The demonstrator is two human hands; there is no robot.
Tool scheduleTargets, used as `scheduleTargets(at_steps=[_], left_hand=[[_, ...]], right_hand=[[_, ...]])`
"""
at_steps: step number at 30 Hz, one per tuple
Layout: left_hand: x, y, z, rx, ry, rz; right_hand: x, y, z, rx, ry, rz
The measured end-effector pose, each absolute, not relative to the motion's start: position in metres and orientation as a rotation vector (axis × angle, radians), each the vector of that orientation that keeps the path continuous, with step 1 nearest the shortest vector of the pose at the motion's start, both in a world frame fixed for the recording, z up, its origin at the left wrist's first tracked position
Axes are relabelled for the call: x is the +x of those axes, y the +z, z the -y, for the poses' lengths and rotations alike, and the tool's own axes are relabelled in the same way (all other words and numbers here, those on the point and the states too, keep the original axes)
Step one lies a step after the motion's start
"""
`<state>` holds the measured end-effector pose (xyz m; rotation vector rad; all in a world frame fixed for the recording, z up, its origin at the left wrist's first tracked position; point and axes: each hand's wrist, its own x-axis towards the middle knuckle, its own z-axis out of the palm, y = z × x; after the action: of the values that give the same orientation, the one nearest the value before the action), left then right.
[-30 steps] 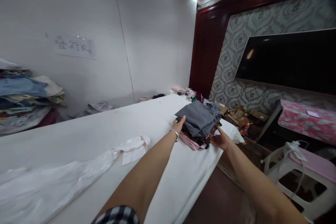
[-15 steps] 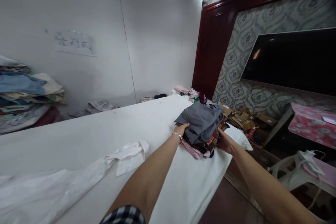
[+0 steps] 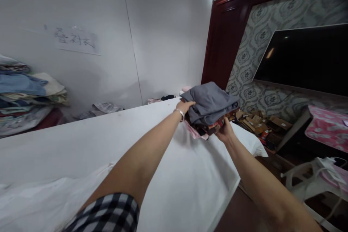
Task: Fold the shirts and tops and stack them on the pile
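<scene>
Both my hands grip a stack of folded clothes (image 3: 210, 103), raised above the far right part of the white table (image 3: 130, 127). A grey garment lies on top of the stack; reddish patterned and pink cloth shows below it. My left hand (image 3: 185, 108) holds the stack's left side, thumb on top and fingers hidden. At the lower right side, my right hand (image 3: 225, 130) supports it from beneath, its fingertips out of sight. A white garment (image 3: 54, 195) lies loosely across the near left of the table, partly covered by my left arm.
Another tall pile of folded clothes (image 3: 24, 94) stands at the left by the white wall. More clothes (image 3: 106, 107) lie along the table's far side. To the right are cardboard boxes (image 3: 258, 121), a white plastic chair (image 3: 307, 177) and a wall-mounted television (image 3: 307, 54).
The stack of clothes has gone up off the table with both my hands, now tilted and further from me. My left arm covers more of the white garment.
</scene>
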<state>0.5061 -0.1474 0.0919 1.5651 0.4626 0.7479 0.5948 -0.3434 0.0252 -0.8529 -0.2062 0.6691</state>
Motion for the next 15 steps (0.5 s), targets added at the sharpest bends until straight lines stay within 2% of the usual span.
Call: scheduleTargets(at_steps=[2,4,7,11,15], left_hand=[[0.510,0.109,0.127,1.619,0.773,-0.540],[0.508,0.107,0.116,1.747,0.812,-0.707],[0.498,0.074,0.120,2.187,0.668,-0.776],[0.487,0.027,0.145,2.548,0.254,-0.554],[0.479,0.029,0.159,2.571,0.304,-0.551]], right_hand=[[0.601,0.026,0.319,-0.874,0.624,0.245],[0.606,0.015,0.300,-1.051,0.617,0.211],[0.608,-0.011,0.282,-1.395,0.637,0.030],[0.608,-0.029,0.275,-1.501,0.607,-0.063],[0.600,-0.025,0.281,-1.500,0.564,-0.040]])
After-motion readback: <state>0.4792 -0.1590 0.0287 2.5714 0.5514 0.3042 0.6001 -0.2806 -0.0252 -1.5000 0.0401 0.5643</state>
